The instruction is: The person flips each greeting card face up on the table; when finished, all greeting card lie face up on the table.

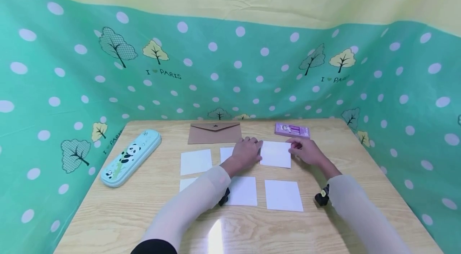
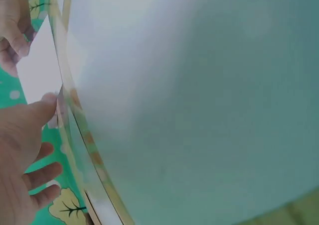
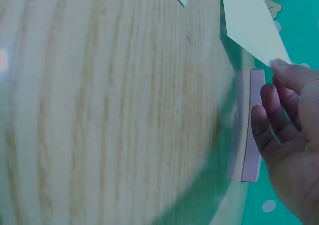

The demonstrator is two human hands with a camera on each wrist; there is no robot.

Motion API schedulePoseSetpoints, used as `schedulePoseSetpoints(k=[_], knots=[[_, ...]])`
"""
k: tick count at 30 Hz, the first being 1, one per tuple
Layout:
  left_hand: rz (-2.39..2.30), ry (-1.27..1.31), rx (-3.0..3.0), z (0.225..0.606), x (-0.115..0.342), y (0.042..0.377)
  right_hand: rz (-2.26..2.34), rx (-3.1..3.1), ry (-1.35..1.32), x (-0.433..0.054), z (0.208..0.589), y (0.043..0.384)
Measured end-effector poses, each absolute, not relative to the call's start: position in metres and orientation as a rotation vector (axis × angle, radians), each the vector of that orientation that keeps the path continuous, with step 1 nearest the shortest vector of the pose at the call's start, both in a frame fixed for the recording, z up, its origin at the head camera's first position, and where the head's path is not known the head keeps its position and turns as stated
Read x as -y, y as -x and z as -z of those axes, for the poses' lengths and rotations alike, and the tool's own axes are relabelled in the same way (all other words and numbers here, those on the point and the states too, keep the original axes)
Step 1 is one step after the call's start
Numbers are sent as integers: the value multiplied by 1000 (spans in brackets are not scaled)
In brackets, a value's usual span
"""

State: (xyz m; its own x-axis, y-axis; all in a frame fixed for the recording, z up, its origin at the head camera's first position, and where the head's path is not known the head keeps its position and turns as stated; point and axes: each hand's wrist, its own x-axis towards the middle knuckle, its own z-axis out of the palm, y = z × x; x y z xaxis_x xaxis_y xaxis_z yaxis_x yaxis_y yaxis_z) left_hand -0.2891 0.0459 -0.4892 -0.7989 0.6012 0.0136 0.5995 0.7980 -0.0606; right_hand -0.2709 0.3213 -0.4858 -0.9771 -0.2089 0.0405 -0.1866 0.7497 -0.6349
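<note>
Both hands hold one white square paper card (image 1: pixel 275 154) above the far right part of the table, gripping it at opposite sides. My left hand (image 1: pixel 247 153) pinches its left edge; in the left wrist view the thumb (image 2: pixel 49 101) lies on the card and the other fingers spread away from it. At the right edge, my right hand (image 1: pixel 305 151) pinches a corner between thumb and forefinger, its remaining fingers loosely bent in the right wrist view. Nearest the left hand lies another white card (image 1: pixel 226 153), partly covered by that hand.
More white cards lie in rows: one at far left (image 1: pixel 196 162), one front right (image 1: pixel 283 195), one front middle (image 1: pixel 244 191), another half under the left sleeve. Behind are a brown envelope (image 1: pixel 215 134) and a purple box (image 1: pixel 292 130). A blue panda pencil case (image 1: pixel 131 158) sits left.
</note>
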Motion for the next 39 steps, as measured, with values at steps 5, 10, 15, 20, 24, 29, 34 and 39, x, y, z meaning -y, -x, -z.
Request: schedulePoseSetpoints(k=[5,10,15,20,24,29,34,39], knots=[[-47,876,2928,484,-48,290,1123,-2908,381,-322,478,266],[3,825,2922,476,-48,289,1175,-2918,428,-319,471,263],[57,877,2870,475,-44,293,1177,-2941,474,-318,466,260],[112,981,2734,475,-42,295,1220,-2926,422,-324,465,257],[162,1062,2685,475,-40,293,1277,-2850,417,-329,469,254],[249,1198,2767,477,-38,291,1223,-2821,414,-332,474,249],[299,1276,2874,479,-38,292,1142,-2772,371,-333,478,244],[286,1263,2961,482,-39,291,1042,-2741,360,-331,483,242]])
